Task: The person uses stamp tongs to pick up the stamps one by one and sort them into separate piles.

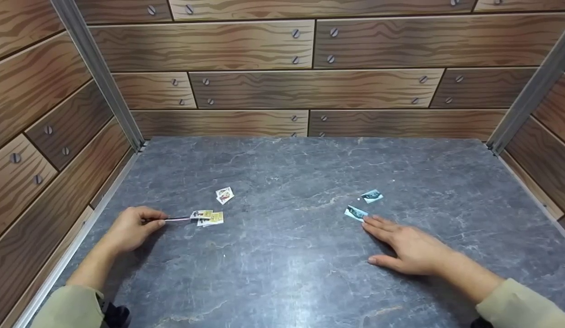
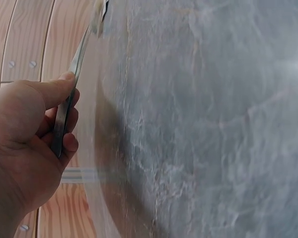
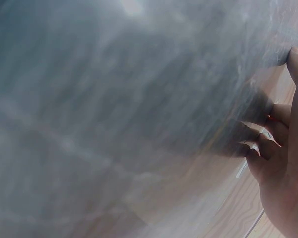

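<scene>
My left hand (image 1: 132,230) pinches a pair of metal tweezers (image 1: 177,219) between thumb and fingers, their tips pointing right. At the tips is a small yellow-and-white card (image 1: 201,213), which overlaps another yellow-and-white card (image 1: 217,219) in the head view. The left wrist view shows the tweezers (image 2: 64,111) along the fingers; the card at their tips is partly cut off by the frame. With its fingers nearly straight, my right hand (image 1: 412,248) rests on the table, fingertips at the lower right end of a small blue card (image 1: 355,213).
Behind the yellow cards lie small white cards with a red print (image 1: 225,195), overlapping. A second blue card (image 1: 372,196) is behind the first, with a tiny white speck (image 1: 358,199) beside it. Wood-patterned walls (image 1: 255,89) enclose the grey marbled table (image 1: 287,173) at the back and sides.
</scene>
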The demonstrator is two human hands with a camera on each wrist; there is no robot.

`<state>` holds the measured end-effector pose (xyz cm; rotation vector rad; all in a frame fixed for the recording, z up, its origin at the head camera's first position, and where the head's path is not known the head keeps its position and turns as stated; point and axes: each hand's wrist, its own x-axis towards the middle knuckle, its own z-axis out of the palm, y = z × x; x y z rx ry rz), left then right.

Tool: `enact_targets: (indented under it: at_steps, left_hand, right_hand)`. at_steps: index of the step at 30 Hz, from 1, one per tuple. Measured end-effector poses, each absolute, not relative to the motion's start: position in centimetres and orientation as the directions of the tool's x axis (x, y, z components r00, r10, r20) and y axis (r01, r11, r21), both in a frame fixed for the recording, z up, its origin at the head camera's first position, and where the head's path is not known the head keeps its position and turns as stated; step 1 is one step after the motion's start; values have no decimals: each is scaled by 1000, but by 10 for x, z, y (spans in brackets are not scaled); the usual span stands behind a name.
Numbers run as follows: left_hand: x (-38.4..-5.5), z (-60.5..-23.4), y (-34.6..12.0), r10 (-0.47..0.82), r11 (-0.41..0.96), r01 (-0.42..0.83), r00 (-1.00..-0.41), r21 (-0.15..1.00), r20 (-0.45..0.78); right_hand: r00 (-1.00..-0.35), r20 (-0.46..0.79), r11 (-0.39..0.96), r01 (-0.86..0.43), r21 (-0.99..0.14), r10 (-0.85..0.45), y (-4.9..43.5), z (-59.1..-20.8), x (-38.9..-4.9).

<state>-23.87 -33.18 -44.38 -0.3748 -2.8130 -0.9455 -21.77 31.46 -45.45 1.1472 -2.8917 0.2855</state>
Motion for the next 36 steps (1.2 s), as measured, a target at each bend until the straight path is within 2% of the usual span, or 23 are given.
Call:
enact_targets:
  at_steps: [11, 18, 27, 36]
  left_hand:
    - [-234, -438, -341, 146, 786, 253, -963, 564, 228]
    - [-238, -422, -327, 138, 758, 254, -963, 601, 233]
    - [-261, -389, -272, 251, 703, 383, -922, 600, 294]
    - [-287, -380, -197, 387, 634, 499, -866, 591, 316]
  right_hand:
    - [-718, 99, 702, -695, -154, -689, 314, -454, -218]
    - [-723, 89, 707, -689, -156, -685, 314, -454, -218]
    - [-721, 94, 705, -692, -155, -687, 314, -454, -218]
    - [-723, 94, 707, -690, -155, -684, 315, -454, -217]
